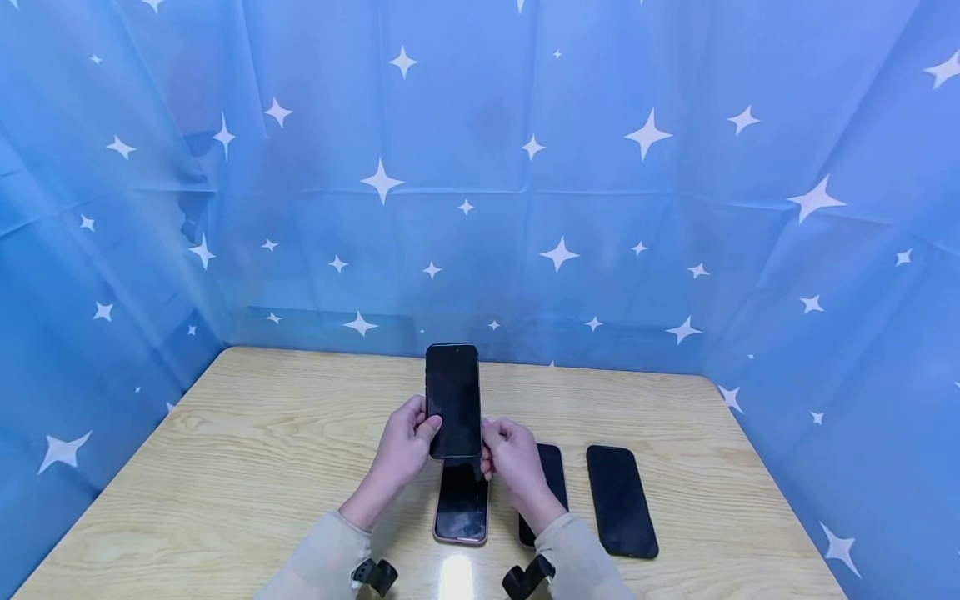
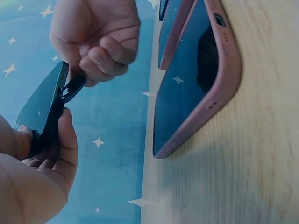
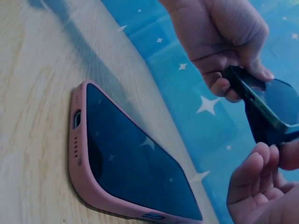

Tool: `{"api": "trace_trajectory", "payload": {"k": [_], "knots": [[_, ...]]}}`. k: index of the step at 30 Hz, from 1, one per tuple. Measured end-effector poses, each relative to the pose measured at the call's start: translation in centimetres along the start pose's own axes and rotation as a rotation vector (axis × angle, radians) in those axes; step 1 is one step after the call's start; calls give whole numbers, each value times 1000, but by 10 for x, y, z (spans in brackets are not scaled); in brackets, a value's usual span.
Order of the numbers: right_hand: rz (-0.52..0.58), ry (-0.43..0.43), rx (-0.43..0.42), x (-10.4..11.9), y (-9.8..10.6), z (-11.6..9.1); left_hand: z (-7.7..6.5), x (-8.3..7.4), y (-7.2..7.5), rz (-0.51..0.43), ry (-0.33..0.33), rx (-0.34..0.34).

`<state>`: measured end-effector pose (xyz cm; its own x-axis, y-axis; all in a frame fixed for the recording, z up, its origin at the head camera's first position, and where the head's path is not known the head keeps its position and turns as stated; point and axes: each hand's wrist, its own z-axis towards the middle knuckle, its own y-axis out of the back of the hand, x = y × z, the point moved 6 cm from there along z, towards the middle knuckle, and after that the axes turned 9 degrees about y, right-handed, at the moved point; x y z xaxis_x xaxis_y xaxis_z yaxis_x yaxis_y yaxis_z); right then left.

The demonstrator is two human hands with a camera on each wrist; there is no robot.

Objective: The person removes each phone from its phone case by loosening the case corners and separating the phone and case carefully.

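My left hand [image 1: 399,442] grips a dark phone [image 1: 453,392] along its left side, the thumb on the screen edge. The phone is held up above the table with its screen facing me. My right hand [image 1: 516,460] pinches a black phone case [image 2: 73,88] at the phone's lower right corner. In both wrist views the case stands away from the phone's bottom edge there, and the bare edge shows. How the case sits farther up is hidden. Below the held phone, a phone in a pink case [image 1: 461,508] lies screen up on the table.
Right of it lies another phone with a pinkish edge [image 1: 553,479], partly hidden by my right wrist. Farther right is a black phone [image 1: 622,502], lying flat. Behind the wooden table [image 1: 300,417] hangs a blue star-patterned curtain [image 1: 480,167], which also runs along both sides.
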<state>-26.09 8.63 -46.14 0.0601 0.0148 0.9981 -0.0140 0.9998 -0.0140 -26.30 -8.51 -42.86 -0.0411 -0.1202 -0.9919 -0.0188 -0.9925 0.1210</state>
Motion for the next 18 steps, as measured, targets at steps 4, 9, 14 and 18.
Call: {"api": "trace_trajectory", "payload": {"k": [4,9,14,18], "knots": [[-34,1,-25,2,1,-1,0,1,0,51,-19,-20],[-59,15,-56,4,1,0,0,1,-1,118,-43,-45],[-65,45,-71,7,0,0,0,-2,1,200,-83,-96],[-66,64,-65,10,-1,-3,0,-3,3,245,-95,-137]]}}
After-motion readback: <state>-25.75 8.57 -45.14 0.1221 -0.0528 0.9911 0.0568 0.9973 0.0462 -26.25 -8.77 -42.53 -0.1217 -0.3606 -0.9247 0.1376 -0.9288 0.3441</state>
